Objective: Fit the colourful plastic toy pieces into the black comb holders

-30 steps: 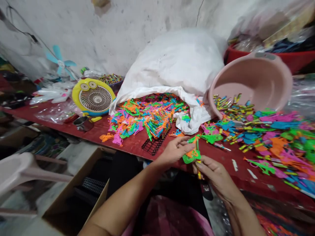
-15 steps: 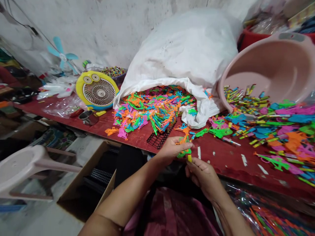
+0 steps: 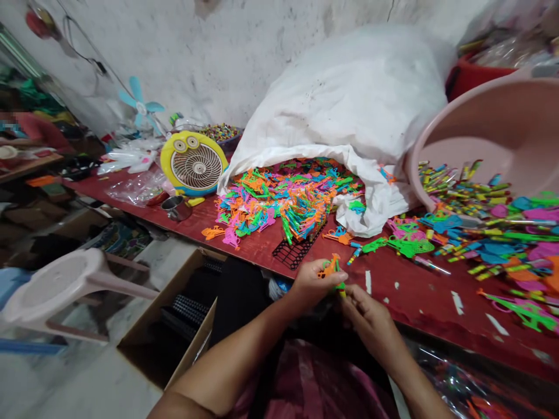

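My left hand is closed on small orange and green plastic pieces just off the table's front edge. Close beside it, my right hand pinches the yellow lower end of the same bundle. Beyond my hands, a heap of colourful plastic pieces spills from a white sack onto the red table. A black wire-like rack lies at the table's edge, in front of the heap.
A pink basin lies tipped at the right, with sticks and plastic pieces spread before it. At the left are a yellow fan, a metal cup, a stool and an open carton. A person sits far left.
The view has turned left, so the scene sits further right and a person has come into view. Both hands stay together on the pieces, which are turned slightly, with less green showing.
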Demonstrator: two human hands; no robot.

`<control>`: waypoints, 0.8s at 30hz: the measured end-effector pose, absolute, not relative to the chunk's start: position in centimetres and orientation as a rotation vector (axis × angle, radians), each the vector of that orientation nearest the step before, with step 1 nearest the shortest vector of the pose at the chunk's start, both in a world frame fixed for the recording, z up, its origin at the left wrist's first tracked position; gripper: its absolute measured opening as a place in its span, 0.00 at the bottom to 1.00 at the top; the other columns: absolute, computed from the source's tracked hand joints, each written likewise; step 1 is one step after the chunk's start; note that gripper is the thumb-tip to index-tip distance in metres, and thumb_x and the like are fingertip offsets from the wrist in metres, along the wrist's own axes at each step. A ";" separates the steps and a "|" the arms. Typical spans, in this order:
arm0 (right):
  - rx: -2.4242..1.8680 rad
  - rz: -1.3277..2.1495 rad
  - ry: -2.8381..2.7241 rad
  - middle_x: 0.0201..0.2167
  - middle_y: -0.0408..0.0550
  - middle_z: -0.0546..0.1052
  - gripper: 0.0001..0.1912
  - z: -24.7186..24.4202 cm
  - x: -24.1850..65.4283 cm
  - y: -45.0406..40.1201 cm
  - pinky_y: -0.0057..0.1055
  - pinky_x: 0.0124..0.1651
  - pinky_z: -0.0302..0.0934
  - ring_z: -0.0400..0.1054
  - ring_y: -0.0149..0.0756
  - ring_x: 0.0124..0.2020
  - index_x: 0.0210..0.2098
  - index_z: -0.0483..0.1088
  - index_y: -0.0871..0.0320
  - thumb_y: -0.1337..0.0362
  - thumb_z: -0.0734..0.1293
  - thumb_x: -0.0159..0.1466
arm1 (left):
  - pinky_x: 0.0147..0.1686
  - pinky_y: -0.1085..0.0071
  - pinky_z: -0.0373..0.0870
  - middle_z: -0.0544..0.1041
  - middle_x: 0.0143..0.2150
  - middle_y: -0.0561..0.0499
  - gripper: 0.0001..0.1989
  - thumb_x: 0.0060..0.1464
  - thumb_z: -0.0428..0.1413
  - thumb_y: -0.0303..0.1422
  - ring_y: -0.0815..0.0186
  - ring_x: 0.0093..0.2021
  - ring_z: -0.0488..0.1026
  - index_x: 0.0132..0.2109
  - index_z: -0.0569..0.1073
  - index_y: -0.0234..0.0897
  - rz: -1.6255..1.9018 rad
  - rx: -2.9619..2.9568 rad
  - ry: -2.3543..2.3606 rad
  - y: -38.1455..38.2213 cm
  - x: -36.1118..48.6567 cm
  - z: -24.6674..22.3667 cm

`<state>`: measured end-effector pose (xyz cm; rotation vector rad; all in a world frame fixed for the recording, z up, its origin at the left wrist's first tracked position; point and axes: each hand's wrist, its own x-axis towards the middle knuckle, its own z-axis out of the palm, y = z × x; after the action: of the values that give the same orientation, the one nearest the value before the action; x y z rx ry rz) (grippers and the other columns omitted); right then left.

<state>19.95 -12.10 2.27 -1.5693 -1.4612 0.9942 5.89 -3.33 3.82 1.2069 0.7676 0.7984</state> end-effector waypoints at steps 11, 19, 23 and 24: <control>-1.576 0.793 -1.496 0.21 0.42 0.64 0.20 2.6 20.1 -11.8 0.28 0.27 0.53 0.58 0.32 0.23 0.23 0.68 0.55 0.47 0.65 0.62 | 0.34 0.73 0.68 0.75 0.34 0.49 0.17 0.57 0.56 0.44 0.69 0.32 0.70 0.43 0.77 0.33 1.098 1.299 0.937 -4.0 2.9 3.4; -1.655 0.876 -1.297 0.16 0.39 0.62 0.23 3.0 22.3 -8.7 0.25 0.21 0.46 0.54 0.28 0.18 0.24 0.68 0.56 0.42 0.67 0.59 | 0.49 0.64 0.70 0.75 0.47 0.44 0.23 0.52 0.58 0.29 0.62 0.45 0.72 0.56 0.70 0.34 1.415 1.657 1.444 2.7 -1.3 1.0; -1.742 0.753 -1.293 0.13 0.39 0.63 0.24 2.4 25.0 -4.4 0.27 0.19 0.45 0.54 0.29 0.14 0.23 0.66 0.55 0.41 0.65 0.59 | 0.54 0.63 0.68 0.77 0.49 0.46 0.24 0.50 0.59 0.25 0.61 0.50 0.72 0.56 0.72 0.37 1.176 1.866 1.352 5.3 -1.6 0.4; -1.756 0.683 -1.314 0.13 0.41 0.66 0.23 2.2 25.6 -3.5 0.27 0.20 0.47 0.56 0.30 0.15 0.23 0.66 0.55 0.42 0.65 0.59 | 0.51 0.65 0.69 0.78 0.46 0.48 0.21 0.51 0.58 0.24 0.63 0.46 0.73 0.53 0.74 0.37 1.161 1.848 1.344 5.7 -1.5 0.2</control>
<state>25.63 -3.54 2.20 -1.7555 -1.3136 0.6830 -1.46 5.73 0.19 1.8479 1.3441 1.1614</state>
